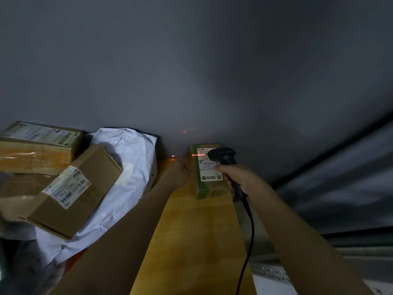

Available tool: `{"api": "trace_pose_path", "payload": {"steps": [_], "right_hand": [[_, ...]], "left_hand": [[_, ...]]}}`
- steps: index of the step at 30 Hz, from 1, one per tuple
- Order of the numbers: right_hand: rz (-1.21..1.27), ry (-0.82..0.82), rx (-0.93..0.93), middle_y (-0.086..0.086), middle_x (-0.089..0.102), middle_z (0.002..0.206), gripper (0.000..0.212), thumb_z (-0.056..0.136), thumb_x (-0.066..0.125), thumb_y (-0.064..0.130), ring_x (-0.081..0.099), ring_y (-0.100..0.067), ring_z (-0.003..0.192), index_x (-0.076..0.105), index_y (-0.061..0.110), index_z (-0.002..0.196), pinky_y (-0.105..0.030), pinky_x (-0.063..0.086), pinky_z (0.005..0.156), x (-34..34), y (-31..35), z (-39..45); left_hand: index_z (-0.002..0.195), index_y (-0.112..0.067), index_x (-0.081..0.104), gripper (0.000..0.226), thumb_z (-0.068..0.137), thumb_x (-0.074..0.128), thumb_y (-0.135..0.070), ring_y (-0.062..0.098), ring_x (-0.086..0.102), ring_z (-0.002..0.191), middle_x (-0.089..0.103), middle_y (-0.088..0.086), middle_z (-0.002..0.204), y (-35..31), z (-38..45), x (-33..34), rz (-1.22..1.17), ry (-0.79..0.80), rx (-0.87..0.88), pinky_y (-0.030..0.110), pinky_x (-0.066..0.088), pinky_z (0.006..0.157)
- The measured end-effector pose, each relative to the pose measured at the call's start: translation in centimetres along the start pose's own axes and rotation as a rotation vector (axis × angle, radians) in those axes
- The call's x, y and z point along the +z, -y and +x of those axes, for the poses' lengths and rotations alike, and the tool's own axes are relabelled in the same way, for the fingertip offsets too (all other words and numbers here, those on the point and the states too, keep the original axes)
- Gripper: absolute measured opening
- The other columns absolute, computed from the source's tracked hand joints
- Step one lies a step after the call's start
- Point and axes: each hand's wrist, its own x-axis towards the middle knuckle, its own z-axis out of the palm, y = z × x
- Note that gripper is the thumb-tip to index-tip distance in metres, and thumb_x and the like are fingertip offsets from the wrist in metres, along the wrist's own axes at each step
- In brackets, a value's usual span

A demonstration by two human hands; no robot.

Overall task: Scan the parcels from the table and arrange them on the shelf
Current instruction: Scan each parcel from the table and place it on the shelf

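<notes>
A small cardboard parcel (207, 177) with green tape and a white label lies on the wooden table (191, 241) near the grey wall. My left hand (179, 174) rests against the parcel's left side; how its fingers lie is hard to see in the dim light. My right hand (236, 177) grips the handle of a black corded barcode scanner (223, 158), which hovers over the label. A red scan line falls across the top of the label, and red spots show on the table and the wall to the left.
To the left lies a crumpled white poly mailer (127, 177). A labelled brown box (72, 192) leans on it, and a larger taped box (38, 145) sits behind. The scanner cable (248, 241) runs down the table's right side. Dark floor lies to the right.
</notes>
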Motion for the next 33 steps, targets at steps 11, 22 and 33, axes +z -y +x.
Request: {"api": "trace_pose_path", "payload": {"steps": [11, 22, 33], "right_hand": [[0.332, -0.339, -0.126, -0.008, 0.065, 0.089, 0.031, 0.080, 0.077, 0.021, 0.061, -0.019, 0.079, 0.061, 0.008, 0.103, -0.028, 0.049, 0.065, -0.4, -3.9, 5.0], [0.278, -0.337, -0.147, -0.008, 0.070, 0.099, 0.044, 0.070, 0.085, 0.027, 0.065, -0.022, 0.090, 0.066, 0.012, 0.107, -0.035, 0.054, 0.079, 0.3, -9.5, 7.0], [0.620, -0.470, -0.287, -0.005, 0.073, 0.090, 0.023, 0.072, 0.085, 0.022, 0.069, -0.020, 0.085, 0.071, 0.019, 0.089, -0.039, 0.056, 0.080, 1.7, -13.6, -7.0]], "left_hand": [[0.144, -0.002, 0.030, 0.054, 0.101, 0.044, -0.031, 0.027, 0.052, 0.118, 0.046, 0.016, 0.141, -0.2, 1.4, 3.3, -0.178, 0.069, -0.275, 0.026, 0.040, 0.081], [0.138, -0.017, 0.030, 0.048, 0.099, 0.044, -0.040, 0.010, 0.054, 0.087, 0.052, 0.007, 0.127, 0.9, -1.1, 6.5, -0.483, 0.131, -0.364, 0.017, 0.044, 0.057], [0.127, -0.038, 0.041, 0.038, 0.092, 0.054, -0.046, 0.015, 0.057, 0.102, 0.056, 0.002, 0.124, -2.0, -10.0, 2.8, -0.622, 0.243, -0.201, 0.044, 0.055, 0.084]]}}
